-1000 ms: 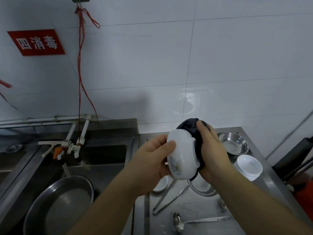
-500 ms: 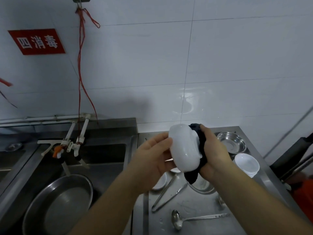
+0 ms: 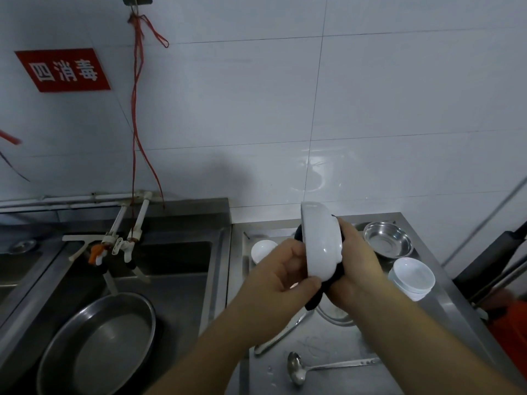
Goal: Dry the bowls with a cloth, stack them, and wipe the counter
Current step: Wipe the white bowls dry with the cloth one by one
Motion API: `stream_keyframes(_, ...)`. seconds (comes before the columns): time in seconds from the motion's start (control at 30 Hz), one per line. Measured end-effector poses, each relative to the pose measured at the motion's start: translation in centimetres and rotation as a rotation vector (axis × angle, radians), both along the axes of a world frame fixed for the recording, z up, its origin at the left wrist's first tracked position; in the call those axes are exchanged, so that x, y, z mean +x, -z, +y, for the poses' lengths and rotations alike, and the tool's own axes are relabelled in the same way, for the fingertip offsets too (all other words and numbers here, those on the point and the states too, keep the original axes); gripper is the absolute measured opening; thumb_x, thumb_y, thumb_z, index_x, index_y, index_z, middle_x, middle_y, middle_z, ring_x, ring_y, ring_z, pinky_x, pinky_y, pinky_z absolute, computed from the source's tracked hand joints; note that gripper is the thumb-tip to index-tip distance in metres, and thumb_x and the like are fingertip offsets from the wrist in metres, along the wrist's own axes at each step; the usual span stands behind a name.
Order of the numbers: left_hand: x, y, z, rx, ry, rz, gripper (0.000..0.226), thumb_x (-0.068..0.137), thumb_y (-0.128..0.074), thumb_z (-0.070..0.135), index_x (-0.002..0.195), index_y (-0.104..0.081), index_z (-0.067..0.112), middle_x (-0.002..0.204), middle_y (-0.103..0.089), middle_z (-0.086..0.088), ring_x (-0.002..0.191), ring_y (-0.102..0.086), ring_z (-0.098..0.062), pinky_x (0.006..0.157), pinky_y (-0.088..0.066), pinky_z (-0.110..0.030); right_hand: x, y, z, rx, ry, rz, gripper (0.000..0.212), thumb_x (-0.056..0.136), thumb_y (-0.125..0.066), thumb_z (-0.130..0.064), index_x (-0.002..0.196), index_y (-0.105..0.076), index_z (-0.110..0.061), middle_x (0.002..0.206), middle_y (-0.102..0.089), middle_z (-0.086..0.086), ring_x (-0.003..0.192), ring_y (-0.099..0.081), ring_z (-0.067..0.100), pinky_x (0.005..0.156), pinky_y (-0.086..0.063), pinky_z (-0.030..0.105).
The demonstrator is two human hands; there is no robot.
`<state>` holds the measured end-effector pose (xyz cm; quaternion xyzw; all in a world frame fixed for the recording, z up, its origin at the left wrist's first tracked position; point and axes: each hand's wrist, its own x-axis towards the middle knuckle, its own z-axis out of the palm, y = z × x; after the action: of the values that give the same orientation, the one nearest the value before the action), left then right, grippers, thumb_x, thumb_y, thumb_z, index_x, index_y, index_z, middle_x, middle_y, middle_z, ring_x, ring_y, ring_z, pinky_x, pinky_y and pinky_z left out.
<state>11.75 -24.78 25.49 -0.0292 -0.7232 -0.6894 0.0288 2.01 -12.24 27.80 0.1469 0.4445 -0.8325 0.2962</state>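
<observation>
Now | hands (image 3: 281,276) (image 3: 360,267) grasp bowl (image 3: 320,242), cloth (image 3: 315,299) | ladle (image 3: 296,367), tongs (image 3: 281,336) below

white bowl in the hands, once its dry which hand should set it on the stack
Probably the left hand: it grips the white bowl, while the right hand holds the dark cloth. The stack of white bowls sits rightward, a cross-body reach.

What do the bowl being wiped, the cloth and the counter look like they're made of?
Bowl: glossy white, likely glazed ceramic or melamine; it shows sharp highlights. Cloth: dark, soft fabric, bunched and matte. Counter: brushed stainless steel, grey with dull reflections.
</observation>
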Motion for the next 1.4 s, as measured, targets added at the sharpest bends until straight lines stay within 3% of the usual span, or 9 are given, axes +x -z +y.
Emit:
stream_keyframes(0.3,-0.8,-0.4,0.9,0.026,-0.163,0.007,0.029,0.097,-0.063,0.026,0.125,-0.07,0.026,0.118,-0.079,0.005,0.116,-0.073,-0.017,0.1,-0.059,-0.039,0.6,1.1,-0.2,0.18,0.217,0.104,0.032,0.107,-0.058,-0.038,0.125,-0.068,-0.013,0.108,-0.078,0.016,0.095,-0.077,0.04,0.07,-0.062,0.049)
stream_keyframes(0.4,-1.2,0.2,1.6,-0.028,-0.233,0.04,0.025,0.105,-0.061,0.016,0.123,-0.07,0.029,0.113,-0.079,0.011,0.11,-0.074,-0.009,0.089,-0.059,-0.022,1.4,1.3,-0.2,0.21,0.266,0.175,0.018,0.108,-0.057,-0.028,0.122,-0.065,-0.02,0.104,-0.078,0.012,0.093,-0.077,0.033,0.071,-0.063,0.044)
stream_keyframes(0.6,-1.9,0.8,1.8,-0.161,-0.24,0.074,0.019,0.106,-0.062,0.022,0.124,-0.069,0.025,0.111,-0.078,0.014,0.11,-0.073,-0.006,0.095,-0.06,-0.023,1.9,1.3,0.7,0.32,0.275,0.435,0.013,0.107,-0.056,-0.032,0.114,-0.067,-0.031,0.093,-0.079,-0.005,0.088,-0.078,0.017,0.065,-0.061,0.033)
stream_keyframes(0.77,-1.9,1.3,3.3,-0.29,-0.242,0.144,0.01,0.105,-0.062,0.024,0.111,-0.069,0.029,0.098,-0.075,0.016,0.095,-0.073,-0.004,0.079,-0.055,-0.012,0.7,1.2,1.6,0.43,0.298,0.54,0.012,0.104,-0.058,-0.037,0.107,-0.068,-0.039,0.094,-0.078,-0.01,0.093,-0.075,0.015,0.089,-0.062,0.051)
stream_keyframes(0.87,-2.0,1.3,3.4,-0.414,-0.219,0.151,0.014,0.105,-0.062,0.027,0.096,-0.062,0.038,0.082,-0.07,0.022,0.077,-0.068,0.001,0.065,-0.049,-0.008,0.2,2.2,2.4,0.426,0.285,0.544,0.012,0.104,-0.058,-0.036,0.108,-0.068,-0.041,0.094,-0.078,-0.011,0.094,-0.075,0.018,0.081,-0.061,0.044)
stream_keyframes(1.1,-2.9,1.7,4.3,-0.7,-0.142,0.094,0.015,0.106,-0.056,0.037,0.094,-0.051,0.03,0.08,-0.065,0.008,0.073,-0.063,-0.013,0.063,-0.055,-0.026,-0.9,4.5,5.9,0.412,0.249,0.465,0.019,0.101,-0.061,-0.037,0.093,-0.072,-0.05,0.085,-0.078,-0.012,0.081,-0.077,0.014,0.079,-0.063,0.044)
stream_keyframes(1.2,-3.8,1.7,5.5,-0.815,-0.076,0.103,0.012,0.107,-0.052,0.036,0.099,-0.047,0.03,0.093,-0.071,0.007,0.078,-0.066,-0.012,0.069,-0.057,-0.025,-1.0,5.3,7.2,0.37,0.279,0.433,0.012,0.094,-0.069,-0.043,0.106,-0.07,-0.046,0.093,-0.079,-0.009,0.087,-0.078,0.014,0.079,-0.063,0.044)
stream_keyframes(1.3,-5.0,2.0,7.1,-0.949,-0.005,0.136,0.01,0.11,-0.047,0.035,0.102,-0.046,0.031,0.095,-0.07,0.004,0.077,-0.064,-0.013,0.071,-0.056,-0.027,-1.4,6.2,8.7,0.357,0.235,0.465,0.06,0.068,-0.087,-0.054,0.12,-0.066,-0.032,0.102,-0.079,-0.005,0.093,-0.079,0.016,0.075,-0.065,0.036)
stream_keyframes(1.4,-6.3,2.4,8.9,-1.022,0.043,0.146,0.013,0.111,-0.044,0.033,0.114,-0.052,0.023,0.1,-0.072,0.0,0.083,-0.068,-0.018,0.075,-0.059,-0.032,-2.3,6.8,10.6,0.375,0.209,0.472,0.074,0.056,-0.093,-0.054,0.12,-0.066,-0.028,0.101,-0.079,-0.002,0.091,-0.079,0.017,0.07,-0.065,0.034)
